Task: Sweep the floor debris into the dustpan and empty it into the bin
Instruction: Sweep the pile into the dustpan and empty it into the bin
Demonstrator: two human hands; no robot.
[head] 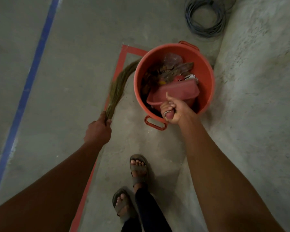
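Observation:
A round orange bin [206, 71] with two side handles stands on the concrete floor, partly filled with dry leaves, paper and plastic scraps [171, 71]. My right hand [172, 111] grips the handle of a pink dustpan [176, 92], which is tipped inside the bin with its mouth toward the rubbish. My left hand [97, 131] grips the bound end of a soft grass broom [119, 84]. The broom's bristles curve away from my hand and reach the bin's left side.
An orange tape line [122, 64] marks a rectangle on the floor around the bin, and a blue tape line [32, 76] runs along the left. A coil of grey cable [206, 15] lies beyond the bin. My sandalled feet [137, 169] stand just behind the bin.

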